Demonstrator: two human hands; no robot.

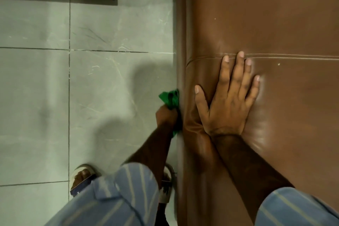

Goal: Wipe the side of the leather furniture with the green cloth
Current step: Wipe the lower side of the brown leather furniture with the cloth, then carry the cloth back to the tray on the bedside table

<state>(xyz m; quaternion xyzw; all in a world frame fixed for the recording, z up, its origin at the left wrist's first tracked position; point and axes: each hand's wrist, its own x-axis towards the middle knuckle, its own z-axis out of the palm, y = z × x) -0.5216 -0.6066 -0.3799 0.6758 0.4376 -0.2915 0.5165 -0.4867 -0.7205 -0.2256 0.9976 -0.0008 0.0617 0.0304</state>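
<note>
The left hand (167, 115) is clenched around a crumpled green cloth (170, 98), pressing it against the vertical side of the brown leather furniture (275, 24), just above the grey tiled floor (91, 79). The right hand (227, 101) lies flat on the furniture's top, fingers spread, beside a stitched seam (293, 56).

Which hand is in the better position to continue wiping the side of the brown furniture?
The left hand. It already grips the green cloth against the side of the leather furniture. The right hand lies flat and empty on the top surface, apparently bracing.
</note>
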